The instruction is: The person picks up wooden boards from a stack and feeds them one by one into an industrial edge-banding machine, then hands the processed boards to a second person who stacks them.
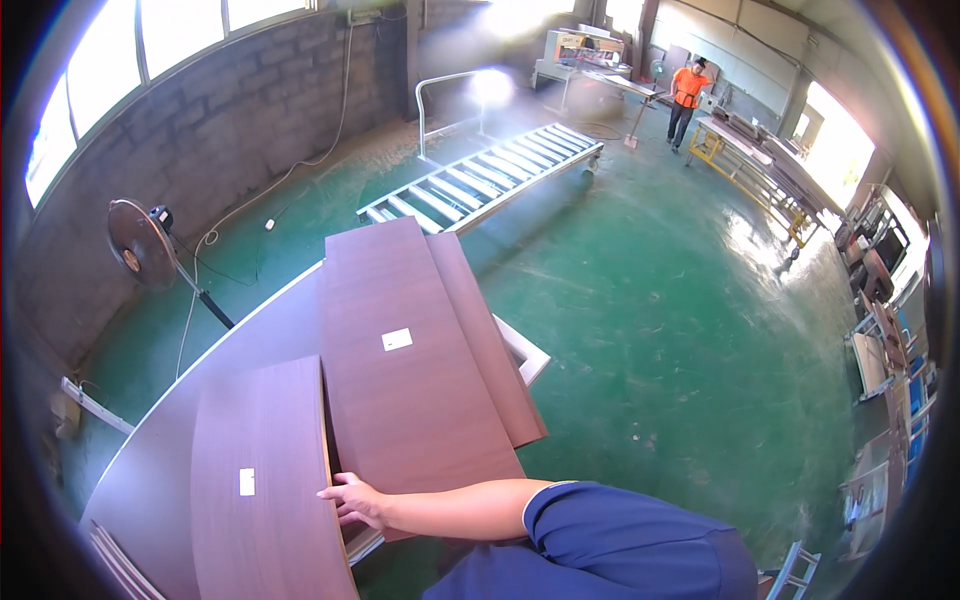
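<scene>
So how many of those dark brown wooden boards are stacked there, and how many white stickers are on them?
Dark brown wood-grain boards: 3
Small white rectangular stickers: 2
Total: 5
The one hand in view touches a board edge.
</scene>
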The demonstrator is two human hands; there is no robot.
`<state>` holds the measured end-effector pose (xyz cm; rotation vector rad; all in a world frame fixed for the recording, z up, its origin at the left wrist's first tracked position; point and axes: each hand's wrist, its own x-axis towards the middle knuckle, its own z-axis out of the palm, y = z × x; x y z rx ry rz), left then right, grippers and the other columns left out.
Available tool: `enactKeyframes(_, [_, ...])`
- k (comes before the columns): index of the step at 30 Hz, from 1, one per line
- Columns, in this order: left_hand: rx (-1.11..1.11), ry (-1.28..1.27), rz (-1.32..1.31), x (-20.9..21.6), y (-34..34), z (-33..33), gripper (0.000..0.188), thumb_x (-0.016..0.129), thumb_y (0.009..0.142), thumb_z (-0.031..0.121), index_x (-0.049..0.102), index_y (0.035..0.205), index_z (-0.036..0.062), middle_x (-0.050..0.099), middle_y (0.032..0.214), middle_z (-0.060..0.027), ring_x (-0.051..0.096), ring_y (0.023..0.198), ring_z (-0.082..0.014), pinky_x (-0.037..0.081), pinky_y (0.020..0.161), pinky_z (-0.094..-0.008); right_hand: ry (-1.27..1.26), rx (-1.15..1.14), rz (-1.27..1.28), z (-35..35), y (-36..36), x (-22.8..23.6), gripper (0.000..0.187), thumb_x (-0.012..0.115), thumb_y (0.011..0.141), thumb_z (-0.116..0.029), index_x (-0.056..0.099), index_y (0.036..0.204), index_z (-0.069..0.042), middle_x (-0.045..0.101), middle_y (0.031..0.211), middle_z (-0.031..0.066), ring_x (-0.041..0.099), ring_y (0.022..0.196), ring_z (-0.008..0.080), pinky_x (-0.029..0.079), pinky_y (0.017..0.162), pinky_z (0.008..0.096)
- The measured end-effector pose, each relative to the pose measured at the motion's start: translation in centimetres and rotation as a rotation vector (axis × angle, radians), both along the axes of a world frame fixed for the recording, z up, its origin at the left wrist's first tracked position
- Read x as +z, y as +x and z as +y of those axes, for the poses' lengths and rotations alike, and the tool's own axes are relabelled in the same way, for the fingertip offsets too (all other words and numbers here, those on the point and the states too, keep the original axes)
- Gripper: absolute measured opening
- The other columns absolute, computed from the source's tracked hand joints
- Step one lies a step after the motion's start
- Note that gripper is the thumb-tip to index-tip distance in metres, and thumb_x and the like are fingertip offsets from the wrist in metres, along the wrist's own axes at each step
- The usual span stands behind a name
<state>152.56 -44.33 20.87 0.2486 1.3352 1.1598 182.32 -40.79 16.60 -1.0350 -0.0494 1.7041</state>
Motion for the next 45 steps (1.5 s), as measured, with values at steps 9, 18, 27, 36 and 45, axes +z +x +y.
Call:
enactKeyframes(9, [-0.021, 0.181, -0.038, 2.9, -0.2, -0.4, 0.061, 0.048, 0.095, 0.041, 0.049, 0.138, -0.0025, 0.055, 0.138, -0.0208, 0.053, 0.126, -0.0382, 0.043, 0.107, -0.0545, 0.171, 0.031, 0.081, 2.1, -0.2, 3.6, 0.071, 0.071, 0.085, -0.017, 0.033, 0.145, -0.016, 0.048, 0.135, 0.0133, 0.047, 0.12, 0.0285, 0.042, 0.098, 0.0477])
enactKeyframes(18, [-0.093, 0.432, -0.3, 3.2, 1.0, 0.6, 0.055, 0.053, 0.089, 0.026, 0.052, 0.131, -0.009, 0.059, 0.132, -0.0206, 0.059, 0.119, -0.0335, 0.046, 0.105, -0.0474, 0.327, -0.065, 0.049, 3.4, 0.9, 6.1, 0.065, 0.065, 0.078, 0.003, 0.037, 0.135, -0.013, 0.052, 0.119, 0.012, 0.052, 0.111, 0.0263, 0.047, 0.086, 0.0432])
enactKeyframes(27, [-0.178, 0.81, 0.005, 3.1, 11.2, -4.8, 0.022, 0.062, 0.092, 0.006, 0.058, 0.111, -0.0054, 0.062, 0.111, -0.022, 0.063, 0.097, -0.0278, 0.055, 0.088, -0.0433, 0.412, -0.152, -0.073, -3.4, 10.9, 10.1, 0.062, 0.062, 0.079, 0.003, 0.042, 0.136, -0.014, 0.054, 0.11, 0.0065, 0.057, 0.101, 0.0216, 0.051, 0.085, 0.0347])
enactKeyframes(36, [-0.302, 0.941, 0.336, 2.6, 23.3, -9.3, 0.041, 0.074, 0.089, 0.03, 0.063, 0.104, -0.0061, 0.062, 0.092, -0.0097, 0.058, 0.079, -0.0154, 0.05, 0.069, -0.0295, 0.441, -0.239, 0.013, -9.4, 24.1, 5.9, 0.07, 0.06, 0.079, 0.011, 0.042, 0.141, -0.015, 0.057, 0.118, 0.0099, 0.062, 0.106, 0.0239, 0.054, 0.093, 0.0391])
enactKeyframes(45, [-0.26, 0.915, 0.512, 1.9, 34.9, -16.3, 0.033, 0.07, 0.089, 0.023, 0.065, 0.099, -0.0074, 0.068, 0.094, -0.0195, 0.065, 0.085, -0.0314, 0.053, 0.082, -0.0419, 0.348, -0.213, 0.062, -16.1, 34.9, 4.3, 0.066, 0.061, 0.077, 0.007, 0.043, 0.136, -0.016, 0.055, 0.117, 0.0071, 0.061, 0.1, 0.0209, 0.053, 0.086, 0.0386])
